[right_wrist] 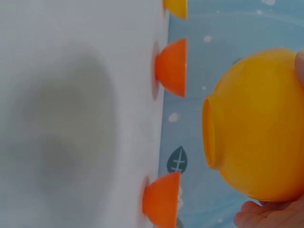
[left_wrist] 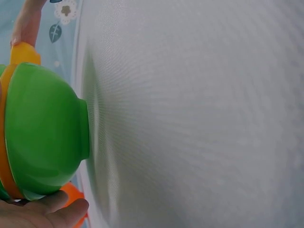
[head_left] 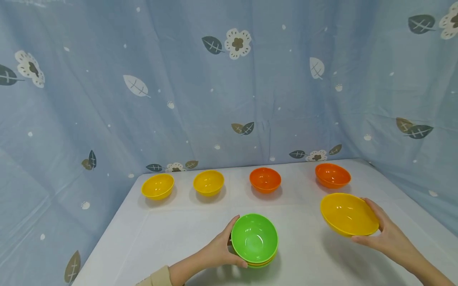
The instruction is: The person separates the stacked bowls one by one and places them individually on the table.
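Observation:
My left hand (head_left: pixel 221 248) grips the side of a stack of nested bowls, with a green bowl (head_left: pixel 255 238) on top. In the left wrist view a yellow-orange rim (left_wrist: pixel 6 133) shows between the upper green one and the green bottom bowl (left_wrist: pixel 45 130), whose foot is at or just above the cloth. Off to the right, my right hand (head_left: pixel 384 234) holds a yellow bowl (head_left: pixel 348 214) by its side, thumb and fingers apart around the rim. That bowl (right_wrist: pixel 263 128) is lifted off the table, slightly tilted, and casts a shadow below.
Along the back of the white table (head_left: pixel 161 238) stand two yellow bowls (head_left: pixel 158 186) (head_left: pixel 209 183) at left and two orange bowls (head_left: pixel 265 180) (head_left: pixel 332 176) toward the right. A blue patterned curtain (head_left: pixel 193 99) hangs behind and at both sides.

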Tool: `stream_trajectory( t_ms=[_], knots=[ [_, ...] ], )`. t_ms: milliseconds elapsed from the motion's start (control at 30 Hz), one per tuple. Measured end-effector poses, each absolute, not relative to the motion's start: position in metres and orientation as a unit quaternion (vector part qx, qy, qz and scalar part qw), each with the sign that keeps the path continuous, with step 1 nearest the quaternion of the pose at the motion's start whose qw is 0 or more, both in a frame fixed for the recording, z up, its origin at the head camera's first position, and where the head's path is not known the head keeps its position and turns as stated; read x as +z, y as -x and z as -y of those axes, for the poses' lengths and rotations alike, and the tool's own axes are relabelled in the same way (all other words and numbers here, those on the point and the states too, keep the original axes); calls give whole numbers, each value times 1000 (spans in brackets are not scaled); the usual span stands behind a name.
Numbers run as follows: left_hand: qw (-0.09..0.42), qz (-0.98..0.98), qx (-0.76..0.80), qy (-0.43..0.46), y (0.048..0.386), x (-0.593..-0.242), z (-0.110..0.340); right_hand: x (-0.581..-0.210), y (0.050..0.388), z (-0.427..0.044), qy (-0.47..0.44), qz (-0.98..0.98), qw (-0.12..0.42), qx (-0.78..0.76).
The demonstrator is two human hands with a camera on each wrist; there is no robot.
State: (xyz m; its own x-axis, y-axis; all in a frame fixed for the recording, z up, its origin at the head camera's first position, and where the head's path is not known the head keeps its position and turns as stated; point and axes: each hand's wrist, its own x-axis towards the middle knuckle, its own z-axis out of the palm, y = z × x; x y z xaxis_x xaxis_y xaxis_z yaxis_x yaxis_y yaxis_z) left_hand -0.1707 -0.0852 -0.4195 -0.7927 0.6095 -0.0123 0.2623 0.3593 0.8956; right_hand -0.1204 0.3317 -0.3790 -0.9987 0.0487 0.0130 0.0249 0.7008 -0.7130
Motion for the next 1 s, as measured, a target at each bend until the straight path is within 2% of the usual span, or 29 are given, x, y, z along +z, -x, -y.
stream_trajectory(
  t_ms=[733,1000],
  knots=[
    [167,-810,493,-270,171,-421,86,-397,120,-358,67,924,-2,376],
    [171,-808,494,-271,171,-420,86,-399,122,-361,103,922,-25,373]
  ],
)
